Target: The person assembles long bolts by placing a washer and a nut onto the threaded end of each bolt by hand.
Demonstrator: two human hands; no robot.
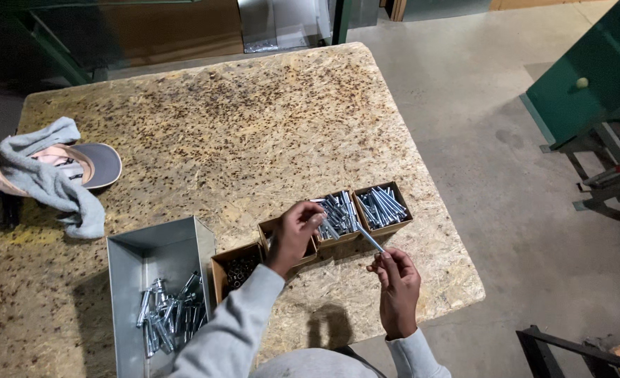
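Observation:
My right hand [396, 278] pinches the lower end of a long silver bolt [370, 239] that slants up toward the boxes. My left hand [294, 229] hovers over a row of small cardboard boxes, fingertips touching a bolt at the edge of the middle box [339, 215]. That box and the rightmost box [383, 207] are full of long silver bolts. A box at the left end [236, 269] holds small dark nuts. The box under my left hand is mostly hidden.
A grey metal bin [157, 246] with several assembled bolts sits at the front left of the chipboard table [240, 126]. A cap and grey cloth [52, 176] lie at the left edge. A green metal frame [590, 77] stands on the concrete floor to the right.

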